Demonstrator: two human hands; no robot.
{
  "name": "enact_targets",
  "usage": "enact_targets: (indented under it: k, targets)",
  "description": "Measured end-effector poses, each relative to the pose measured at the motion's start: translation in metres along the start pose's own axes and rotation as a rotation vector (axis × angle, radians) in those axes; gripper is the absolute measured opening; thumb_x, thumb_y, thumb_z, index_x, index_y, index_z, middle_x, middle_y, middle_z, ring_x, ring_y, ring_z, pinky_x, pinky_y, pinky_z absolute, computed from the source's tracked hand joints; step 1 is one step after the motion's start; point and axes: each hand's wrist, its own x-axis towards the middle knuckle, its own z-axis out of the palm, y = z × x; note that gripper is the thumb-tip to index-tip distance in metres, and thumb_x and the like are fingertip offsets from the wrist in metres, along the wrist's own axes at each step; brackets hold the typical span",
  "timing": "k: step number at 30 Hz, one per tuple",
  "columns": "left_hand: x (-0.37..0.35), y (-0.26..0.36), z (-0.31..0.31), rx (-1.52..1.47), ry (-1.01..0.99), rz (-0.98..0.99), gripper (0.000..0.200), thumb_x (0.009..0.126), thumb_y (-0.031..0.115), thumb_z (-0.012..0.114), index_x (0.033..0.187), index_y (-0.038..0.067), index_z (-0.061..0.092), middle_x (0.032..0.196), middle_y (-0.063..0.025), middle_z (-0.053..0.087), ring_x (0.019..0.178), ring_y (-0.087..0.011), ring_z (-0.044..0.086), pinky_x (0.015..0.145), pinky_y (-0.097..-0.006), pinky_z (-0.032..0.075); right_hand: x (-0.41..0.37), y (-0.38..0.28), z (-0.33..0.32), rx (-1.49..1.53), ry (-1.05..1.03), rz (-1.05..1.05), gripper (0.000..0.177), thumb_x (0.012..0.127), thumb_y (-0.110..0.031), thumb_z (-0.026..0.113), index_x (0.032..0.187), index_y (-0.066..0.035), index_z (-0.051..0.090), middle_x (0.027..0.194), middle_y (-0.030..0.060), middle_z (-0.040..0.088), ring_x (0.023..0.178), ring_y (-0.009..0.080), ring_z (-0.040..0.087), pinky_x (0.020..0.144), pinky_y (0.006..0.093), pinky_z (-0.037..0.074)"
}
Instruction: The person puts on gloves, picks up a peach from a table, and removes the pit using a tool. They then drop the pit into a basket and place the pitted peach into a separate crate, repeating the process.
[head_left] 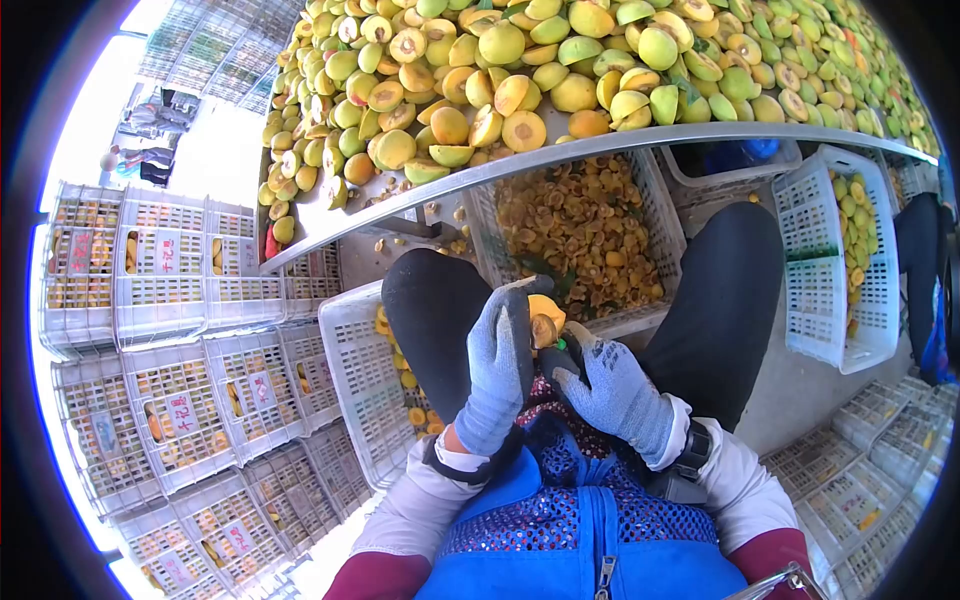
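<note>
My left hand (498, 355), in a grey-blue glove with dark fingers, is closed around a yellow peach half (545, 308). A brown pit (543, 331) shows at the near side of the fruit. My right hand (618, 388), gloved alike, is closed on a small tool with a green part (561, 345), held against the fruit; its tip cannot be made out. Both hands meet above my lap, between my knees. Beyond them, many halved peaches (500, 43) lie heaped on a metal-edged table (590, 139).
Below the table edge stands a crate (662, 215) of pits and scraps. A white crate (350, 365) with peach halves is by my left leg, another (822, 310) to the right. Stacked crates (165, 260) rise at left. Another person's leg (921, 260) shows at far right.
</note>
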Motion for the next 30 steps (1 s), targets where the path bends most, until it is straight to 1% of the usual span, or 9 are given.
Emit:
enact_targets:
  k: [5, 8, 13, 17, 21, 25, 27, 29, 30]
  targets:
    - [0.001, -0.008, -0.004, 0.134, -0.022, 0.033, 0.030, 0.095, 0.019, 0.041, 0.103, -0.004, 0.059, 0.088, -0.0121, 0.064, 0.081, -0.0179, 0.061, 0.075, -0.0292, 0.048, 0.001, -0.004, -0.005, 0.051, -0.171, 0.104, 0.044, 0.085, -0.025, 0.057, 0.116, 0.005, 0.048, 0.090, 0.0270, 0.060, 0.084, 0.0414, 0.058, 0.069, 0.0454, 0.045]
    - [0.002, -0.004, -0.003, 0.211, -0.075, -0.014, 0.027, 0.093, 0.015, 0.041, 0.101, -0.002, 0.060, 0.086, -0.0124, 0.065, 0.078, -0.0192, 0.062, 0.072, -0.0304, 0.048, -0.007, 0.022, 0.016, 0.038, -0.049, -0.193, 0.032, 0.088, -0.025, 0.055, 0.108, 0.000, 0.053, 0.089, 0.0179, 0.062, 0.078, 0.0349, 0.061, 0.066, 0.0424, 0.048]
    - [0.008, 0.004, -0.004, 0.291, -0.171, 0.096, 0.027, 0.093, 0.015, 0.041, 0.100, -0.002, 0.060, 0.085, -0.0125, 0.064, 0.076, -0.0194, 0.063, 0.070, -0.0299, 0.049, -0.008, 0.006, 0.006, 1.125, -0.303, 0.497, 0.034, 0.094, -0.037, 0.049, 0.098, -0.004, 0.057, 0.075, 0.0070, 0.057, 0.063, 0.0193, 0.056, 0.055, 0.0312, 0.045]
    - [0.012, 0.007, 0.002, 0.175, -0.207, -0.001, 0.028, 0.095, 0.017, 0.041, 0.099, -0.003, 0.060, 0.085, -0.0107, 0.065, 0.076, -0.0175, 0.062, 0.069, -0.0278, 0.048, -0.005, 0.026, 0.013, 2.076, -0.855, 0.527, 0.047, 0.094, -0.053, 0.040, 0.087, -0.009, 0.053, 0.053, -0.0009, 0.044, 0.038, 0.0089, 0.041, 0.034, 0.0238, 0.032]
    - [0.008, -0.021, 0.002, -0.077, -0.158, -0.221, 0.035, 0.098, 0.029, 0.044, 0.096, 0.000, 0.062, 0.084, -0.0067, 0.064, 0.075, -0.0126, 0.060, 0.068, -0.0247, 0.048, -0.004, 0.012, 0.003, 2.215, -0.877, 0.400, 0.051, 0.095, -0.052, 0.037, 0.083, -0.006, 0.052, 0.049, -0.0018, 0.038, 0.032, 0.0063, 0.032, 0.028, 0.0213, 0.028]
    - [0.011, -0.005, -0.030, -0.370, 0.291, -0.321, 0.037, 0.099, 0.031, 0.041, 0.099, 0.000, 0.061, 0.090, -0.0070, 0.063, 0.078, -0.0127, 0.061, 0.070, -0.0271, 0.051, 0.009, 0.050, 0.015, 2.311, -0.670, 0.671, 0.051, 0.096, -0.050, 0.035, 0.085, -0.005, 0.056, 0.051, -0.0024, 0.035, 0.036, 0.0073, 0.033, 0.030, 0.0205, 0.028]
    - [0.017, 0.014, -0.071, -0.029, 0.395, 0.004, 0.030, 0.097, 0.026, 0.045, 0.103, 0.001, 0.061, 0.091, -0.0103, 0.063, 0.082, -0.0192, 0.061, 0.075, -0.0296, 0.050, 0.009, 0.064, 0.018, 2.171, -0.608, 0.692, 0.051, 0.096, -0.050, 0.035, 0.089, -0.005, 0.058, 0.054, -0.0024, 0.034, 0.038, 0.0071, 0.030, 0.032, 0.0207, 0.026]
    - [0.040, 0.003, -0.156, 1.001, 0.326, 0.187, 0.028, 0.093, 0.024, 0.050, 0.108, 0.004, 0.061, 0.093, -0.0141, 0.062, 0.089, -0.0275, 0.060, 0.081, -0.0343, 0.049, 0.011, 0.064, 0.014, 2.014, -0.546, 0.626, 0.051, 0.097, -0.050, 0.034, 0.091, -0.006, 0.059, 0.055, -0.0023, 0.035, 0.039, 0.0069, 0.029, 0.032, 0.0208, 0.025]
    - [0.045, 0.004, -0.170, 1.365, 0.325, 0.050, 0.029, 0.090, 0.026, 0.054, 0.106, 0.004, 0.062, 0.094, -0.0160, 0.061, 0.092, -0.0302, 0.059, 0.083, -0.0360, 0.048, 0.013, 0.063, 0.009, 1.945, -0.499, 0.643, 0.050, 0.097, -0.050, 0.035, 0.093, -0.006, 0.059, 0.055, -0.0022, 0.034, 0.039, 0.0068, 0.028, 0.032, 0.0211, 0.025]
